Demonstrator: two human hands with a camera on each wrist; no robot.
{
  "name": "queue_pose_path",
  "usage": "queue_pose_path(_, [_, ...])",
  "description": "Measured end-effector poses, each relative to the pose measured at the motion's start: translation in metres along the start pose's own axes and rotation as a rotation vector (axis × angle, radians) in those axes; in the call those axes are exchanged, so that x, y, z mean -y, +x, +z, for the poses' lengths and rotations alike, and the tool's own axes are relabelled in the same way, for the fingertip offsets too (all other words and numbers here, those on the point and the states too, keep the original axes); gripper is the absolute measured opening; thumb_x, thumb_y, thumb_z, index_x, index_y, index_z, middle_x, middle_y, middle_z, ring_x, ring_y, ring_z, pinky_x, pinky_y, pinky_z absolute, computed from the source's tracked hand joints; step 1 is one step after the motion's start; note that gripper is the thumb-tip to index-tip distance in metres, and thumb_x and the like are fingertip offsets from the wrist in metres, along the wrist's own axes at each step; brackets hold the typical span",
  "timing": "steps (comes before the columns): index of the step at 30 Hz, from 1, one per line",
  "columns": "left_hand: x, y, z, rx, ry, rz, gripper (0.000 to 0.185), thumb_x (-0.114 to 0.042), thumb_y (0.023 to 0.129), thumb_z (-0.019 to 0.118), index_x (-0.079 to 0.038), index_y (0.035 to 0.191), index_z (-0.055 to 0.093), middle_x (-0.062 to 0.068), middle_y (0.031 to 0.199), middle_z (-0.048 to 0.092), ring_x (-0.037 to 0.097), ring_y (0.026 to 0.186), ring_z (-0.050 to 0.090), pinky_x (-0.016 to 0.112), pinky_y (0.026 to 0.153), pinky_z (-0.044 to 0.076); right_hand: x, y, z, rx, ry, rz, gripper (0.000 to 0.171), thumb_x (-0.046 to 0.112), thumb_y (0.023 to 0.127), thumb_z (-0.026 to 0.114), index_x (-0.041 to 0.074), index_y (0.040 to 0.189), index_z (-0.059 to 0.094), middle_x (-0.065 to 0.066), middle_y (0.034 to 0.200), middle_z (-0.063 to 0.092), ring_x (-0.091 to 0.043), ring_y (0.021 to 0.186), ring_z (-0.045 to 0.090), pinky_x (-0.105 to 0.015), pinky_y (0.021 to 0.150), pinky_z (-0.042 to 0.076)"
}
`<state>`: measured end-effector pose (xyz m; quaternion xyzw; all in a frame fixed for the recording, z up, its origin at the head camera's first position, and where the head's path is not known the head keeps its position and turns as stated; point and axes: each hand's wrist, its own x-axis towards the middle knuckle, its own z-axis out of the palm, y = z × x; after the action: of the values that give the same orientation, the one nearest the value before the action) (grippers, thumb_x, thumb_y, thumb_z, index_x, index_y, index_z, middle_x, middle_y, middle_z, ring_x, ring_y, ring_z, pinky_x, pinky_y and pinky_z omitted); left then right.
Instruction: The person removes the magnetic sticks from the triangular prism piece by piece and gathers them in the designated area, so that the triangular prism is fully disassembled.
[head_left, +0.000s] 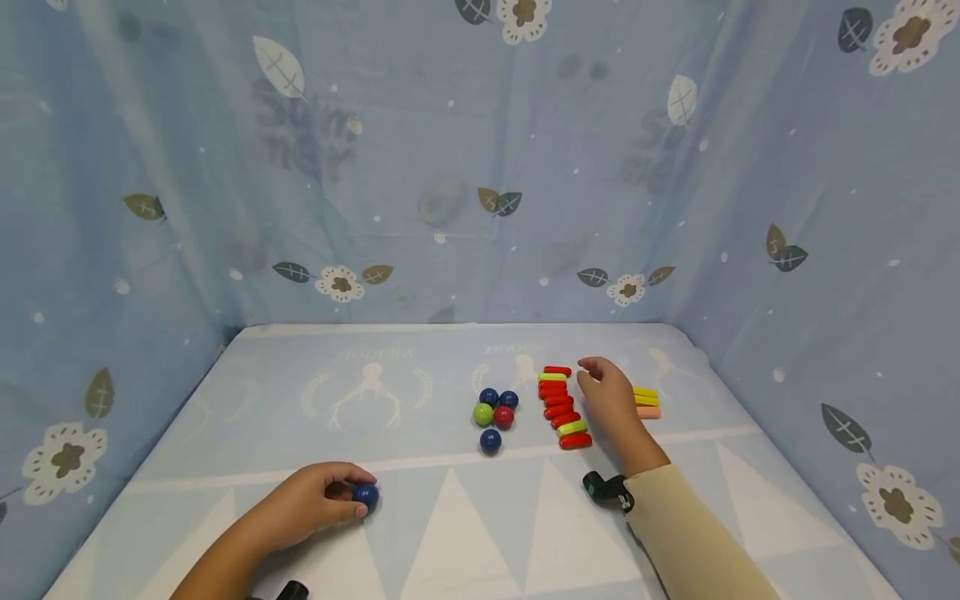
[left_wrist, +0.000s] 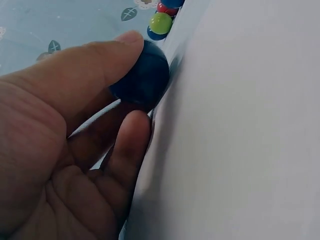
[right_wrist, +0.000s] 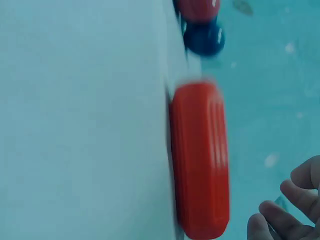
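Between thumb and fingers, my left hand (head_left: 311, 504) pinches a dark blue ball (head_left: 366, 497) at the table's front left. The left wrist view shows that ball (left_wrist: 142, 77) low against the white surface. My right hand (head_left: 606, 390) hovers at the far end of a row of short red and yellow-green rods, fingers loosely bent and apart, holding nothing I can see. The far red rod (head_left: 557, 371) is nearest its fingertips. In the right wrist view, a ridged red rod (right_wrist: 200, 160) lies close to the camera, with the right hand (right_wrist: 295, 205) at the edge.
Left of the rods sit a green ball (head_left: 483, 414), a red ball (head_left: 504, 417) and blue balls, one (head_left: 491, 442) nearer the front. Behind my right hand lie yellow sticks (head_left: 645, 392) and an orange-pink stick (head_left: 648, 412). Patterned blue curtains (head_left: 450, 167) enclose the table (head_left: 285, 400).
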<state>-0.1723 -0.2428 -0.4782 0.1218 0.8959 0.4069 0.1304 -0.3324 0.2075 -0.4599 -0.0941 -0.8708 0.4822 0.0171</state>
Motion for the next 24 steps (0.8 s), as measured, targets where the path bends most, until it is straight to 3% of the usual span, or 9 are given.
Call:
queue_pose_path(5, [-0.008,0.006,0.005,-0.021,0.006,-0.044,0.042,-0.047,0.075,0.077,-0.03,0.112,0.067,-0.003,0.11,0.063,0.013,0.095,0.059,0.029,0.075,0.049,0.007,-0.029,-0.002,0.033,0.036,-0.046,0.035,0.04,0.097,0.052,0.028,0.13,0.052,0.003,0.134,0.05,-0.021,0.119,0.049,-0.04,0.095,0.049])
queue_pose_path(9, [-0.025,0.018,0.008,-0.021,0.061,-0.09,0.041,-0.045,0.074,0.079,-0.028,0.11,0.068,-0.006,0.101,0.065,0.01,0.091,0.06,0.032,0.073,0.049,0.016,-0.047,0.0,0.049,0.046,-0.085,0.032,0.04,0.096,0.054,0.029,0.126,0.055,0.006,0.127,0.053,-0.018,0.115,0.051,-0.039,0.095,0.048])
queue_pose_path(13, [-0.045,0.039,0.015,-0.011,0.117,-0.075,0.035,-0.033,0.076,0.08,-0.025,0.108,0.068,-0.009,0.096,0.065,0.009,0.089,0.06,0.032,0.073,0.049,0.02,-0.058,0.001,0.068,0.042,-0.123,0.029,0.038,0.097,0.054,0.028,0.124,0.056,0.007,0.124,0.055,-0.016,0.116,0.05,-0.038,0.097,0.047])
queue_pose_path(17, [-0.062,0.066,0.027,0.016,0.11,-0.038,0.028,-0.024,0.078,0.08,-0.023,0.102,0.065,-0.007,0.095,0.064,0.012,0.086,0.059,0.031,0.066,0.05,0.019,-0.061,0.002,0.07,0.042,-0.146,0.027,0.033,0.097,0.054,0.026,0.123,0.058,0.006,0.12,0.057,-0.016,0.112,0.052,-0.037,0.095,0.048])
queue_pose_path(21, [-0.073,0.092,0.038,0.021,0.1,-0.009,0.025,-0.021,0.078,0.08,-0.022,0.097,0.063,-0.004,0.093,0.063,0.014,0.081,0.057,0.031,0.062,0.049,0.013,-0.06,0.004,0.065,0.043,-0.145,0.028,0.033,0.097,0.054,0.023,0.124,0.059,0.004,0.119,0.058,-0.016,0.11,0.054,-0.036,0.093,0.049])
queue_pose_path(24, [-0.08,0.108,0.044,0.002,0.132,0.012,0.025,-0.022,0.078,0.08,-0.022,0.097,0.064,-0.004,0.091,0.062,0.014,0.081,0.056,0.03,0.065,0.048,0.008,-0.061,0.006,0.065,0.042,-0.145,0.028,0.033,0.097,0.054,0.022,0.123,0.059,0.004,0.117,0.059,-0.016,0.109,0.054,-0.035,0.092,0.05])
